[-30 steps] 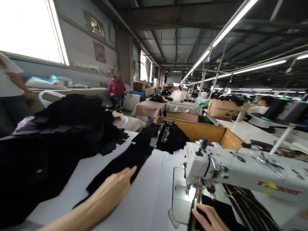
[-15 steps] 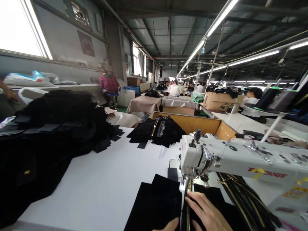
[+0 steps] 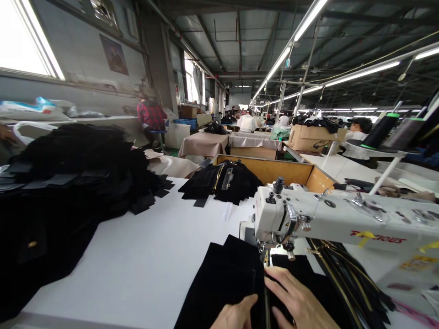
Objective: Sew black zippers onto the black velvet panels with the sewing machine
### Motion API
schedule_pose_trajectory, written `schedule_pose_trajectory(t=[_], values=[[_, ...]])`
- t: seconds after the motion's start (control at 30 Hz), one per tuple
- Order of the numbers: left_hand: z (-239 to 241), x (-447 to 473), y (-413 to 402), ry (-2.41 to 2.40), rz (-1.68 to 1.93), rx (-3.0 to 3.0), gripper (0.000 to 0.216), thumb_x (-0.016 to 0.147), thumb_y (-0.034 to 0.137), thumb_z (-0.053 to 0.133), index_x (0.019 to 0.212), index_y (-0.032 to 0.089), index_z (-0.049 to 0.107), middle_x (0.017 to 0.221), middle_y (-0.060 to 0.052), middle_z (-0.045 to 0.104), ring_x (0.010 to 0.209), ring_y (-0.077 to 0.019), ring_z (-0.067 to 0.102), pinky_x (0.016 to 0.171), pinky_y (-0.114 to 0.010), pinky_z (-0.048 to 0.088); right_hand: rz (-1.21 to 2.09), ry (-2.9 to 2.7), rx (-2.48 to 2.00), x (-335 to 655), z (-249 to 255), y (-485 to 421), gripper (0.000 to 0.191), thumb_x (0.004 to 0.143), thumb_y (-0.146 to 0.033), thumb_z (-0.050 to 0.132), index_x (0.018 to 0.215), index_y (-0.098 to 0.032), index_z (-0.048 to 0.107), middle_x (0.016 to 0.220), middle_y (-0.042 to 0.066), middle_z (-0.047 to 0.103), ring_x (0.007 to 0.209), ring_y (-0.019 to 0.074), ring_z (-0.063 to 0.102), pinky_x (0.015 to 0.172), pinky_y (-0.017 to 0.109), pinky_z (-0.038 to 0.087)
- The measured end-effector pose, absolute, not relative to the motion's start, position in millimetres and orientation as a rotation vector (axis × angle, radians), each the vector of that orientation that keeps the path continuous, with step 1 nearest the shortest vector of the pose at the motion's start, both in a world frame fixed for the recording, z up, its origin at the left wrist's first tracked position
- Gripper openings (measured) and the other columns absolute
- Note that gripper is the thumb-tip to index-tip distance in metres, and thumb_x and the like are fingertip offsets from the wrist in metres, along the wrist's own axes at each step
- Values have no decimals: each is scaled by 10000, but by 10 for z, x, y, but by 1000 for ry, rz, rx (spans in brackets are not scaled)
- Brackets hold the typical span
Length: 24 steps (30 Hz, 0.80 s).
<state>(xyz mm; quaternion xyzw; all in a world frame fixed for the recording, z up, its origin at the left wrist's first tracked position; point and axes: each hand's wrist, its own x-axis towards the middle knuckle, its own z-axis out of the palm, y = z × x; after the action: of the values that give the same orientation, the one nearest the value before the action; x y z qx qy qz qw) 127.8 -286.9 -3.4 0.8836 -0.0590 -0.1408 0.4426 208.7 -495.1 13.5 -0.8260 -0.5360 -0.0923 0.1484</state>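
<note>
Workshop: we face a long hall under strip lights (image 3: 310, 20), with a person in a red check shirt (image 3: 151, 114) near the wall on our left and others farther back
White table (image 3: 137, 260): it carries a large heap of black pieces (image 3: 68, 155) on our left and a smaller stack (image 3: 243, 180) at the far side, in front of a wooden box (image 3: 274, 169)
Sewing machine (image 3: 325, 212): it stands on our right, its presser foot (image 3: 266, 259) just beyond our fingers, and a bundle of zips (image 3: 346, 283) lies beneath its arm
Black cloth (image 3: 219, 283): it lies flat in front of us, reaching up to the machine head, with a gold-toothed zip (image 3: 267, 304) running along it toward the needle area
Left hand (image 3: 235, 315): it rests on the cloth left of the zip, partly cut off by the frame; we cannot tell whether it pinches anything
Right hand (image 3: 297, 299): palm down, fingers spread and unclenched, fingertips at the zip close to the foot
Handling: we judge the cloth light, soft and apt to shift, the zip a little stiffer and slick along its teeth
Where to hold: flat fingertips on both sides of the zip seem best, kept back from the needle
</note>
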Motion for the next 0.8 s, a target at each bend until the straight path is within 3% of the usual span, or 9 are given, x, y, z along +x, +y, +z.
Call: schedule_pose_trajectory(t=[0.1, 0.17, 0.23, 0.43, 0.57, 0.8], values=[[-5, 1326, -2829, -508, 83, 2523, 501, 815, 10, 533, 1307, 102, 563, 1093, -123, 635, 929, -246, 652, 877, -332, 563, -286, -1524, -2350, 2074, 117, -4958, 604, 678, -26, 516, 1270, -134, 568, 1310, 127, 554, 1248, 215, 533, 1064, 293, 475], [-53, 1365, -2788, -751, 326, 2658, 602, 769, 2, 525, 1363, 92, 481, 1331, -155, 548, 1212, -300, 545, 1066, -432, 473, -348, -1476, -2313, 2065, 91, -4956, 602, 661, -25, 508, 1248, -143, 578, 1295, 118, 560, 1217, 216, 557, 1035, 277, 499], [-150, 1392, -2755, -893, 402, 2715, 690, 743, 20, 536, 1416, 75, 393, 1434, -147, 475, 1326, -294, 452, 1117, -436, 425, -416, -1435, -2256, 2060, 66, -4950, 575, 669, -32, 503, 1223, -159, 596, 1250, 105, 582, 1159, 211, 593, 989, 255, 529], [-303, 1397, -2763, -965, 518, 2850, 632, 776, 89, 574, 1387, 55, 415, 1408, -148, 508, 1260, -305, 522, 1015, -399, 521, -549, -1493, -2168, 2071, 73, -4958, 461, 762, -32, 475, 1165, -183, 643, 1158, 83, 638, 1078, 191, 636, 951, 242, 544], [-185, 1406, -2818, -936, 454, 2907, 701, 684, 64, 568, 1370, 62, 428, 1410, -129, 510, 1219, -302, 552, 971, -408, 550, -601, -1565, -2183, 2086, 81, -4996, 424, 810, -39, 458, 1171, -151, 649, 1167, 82, 663, 1088, 191, 644, 969, 246, 537], [-186, 1430, -2798, -960, 463, 2892, 782, 642, 55, 527, 1410, 73, 378, 1447, -119, 470, 1303, -287, 487, 1070, -439, 473, -649, -1585, -2190, 2115, 34, -5031, 371, 832, -50, 481, 1141, -139, 666, 1158, 88, 679, 1083, 191, 654, 984, 242, 526]])
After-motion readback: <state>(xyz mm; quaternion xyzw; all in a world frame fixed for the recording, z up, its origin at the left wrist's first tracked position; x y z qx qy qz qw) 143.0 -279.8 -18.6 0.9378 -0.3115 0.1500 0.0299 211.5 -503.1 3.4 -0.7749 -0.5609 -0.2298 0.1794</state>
